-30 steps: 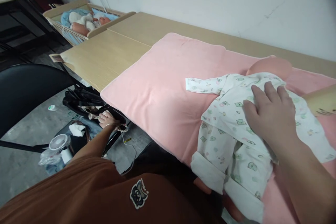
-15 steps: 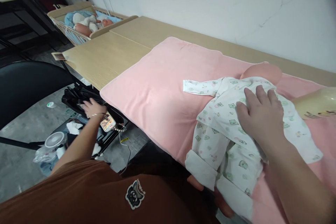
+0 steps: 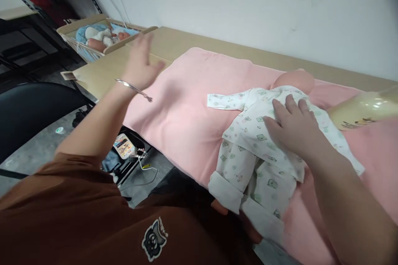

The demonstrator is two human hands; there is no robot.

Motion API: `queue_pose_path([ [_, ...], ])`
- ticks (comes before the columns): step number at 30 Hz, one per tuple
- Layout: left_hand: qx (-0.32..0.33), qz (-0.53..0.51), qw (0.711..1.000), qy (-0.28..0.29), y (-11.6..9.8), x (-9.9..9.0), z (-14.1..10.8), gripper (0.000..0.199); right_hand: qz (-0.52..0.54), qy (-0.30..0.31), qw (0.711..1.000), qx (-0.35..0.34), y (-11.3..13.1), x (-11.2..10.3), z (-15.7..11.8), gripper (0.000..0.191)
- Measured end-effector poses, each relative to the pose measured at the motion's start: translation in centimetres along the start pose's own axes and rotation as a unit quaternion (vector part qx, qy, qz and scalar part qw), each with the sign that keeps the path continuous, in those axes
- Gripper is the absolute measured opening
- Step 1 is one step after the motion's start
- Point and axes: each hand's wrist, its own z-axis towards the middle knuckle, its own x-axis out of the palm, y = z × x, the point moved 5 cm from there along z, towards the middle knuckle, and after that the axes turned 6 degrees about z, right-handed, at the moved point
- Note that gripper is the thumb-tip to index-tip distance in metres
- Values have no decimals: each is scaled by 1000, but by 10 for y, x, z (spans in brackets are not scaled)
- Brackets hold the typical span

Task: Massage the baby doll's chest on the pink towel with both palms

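A doll in a white patterned top (image 3: 258,132) and matching trousers (image 3: 236,165) lies on a pink blanket (image 3: 183,112). Its bald head (image 3: 295,80) points to the wall, and its feet show at the near edge. My right hand (image 3: 295,126) rests flat on the doll's chest, fingers spread. One sleeve (image 3: 225,101) stretches out to the left. My left hand (image 3: 141,64), somewhat blurred and with a bracelet on the wrist, is raised over the left part of the table, fingers apart, holding nothing.
A wooden crib (image 3: 82,51) with dolls stands beyond the table's left end. A black chair (image 3: 34,112) is at the left. Below the table edge lies a lit phone (image 3: 124,145) with a cable. A yellowish balloon-like object (image 3: 367,109) sits at the right.
My left hand has risen from beside the phone below the table to above the tabletop. My right hand stays on the doll's chest. The whole view has shifted slightly.
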Motion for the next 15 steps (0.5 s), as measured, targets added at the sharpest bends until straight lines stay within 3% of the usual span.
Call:
queue_pose_path([
  [3,148,33,985,87,-65,77,3,89,88,10,996,-7,-7,-36,-8,69],
  [5,206,-29,966,155,-105,128,-3,76,138,-51,989,4,-19,-70,-17,69],
  [8,245,-120,934,229,-161,193,-13,69,181,-188,965,20,-51,-116,-31,67],
  [12,196,-253,907,274,-221,255,-12,61,212,-344,912,72,-110,-150,-44,64],
  [15,100,-377,864,318,-254,290,-5,54,225,-397,881,125,-141,-156,-44,62],
])
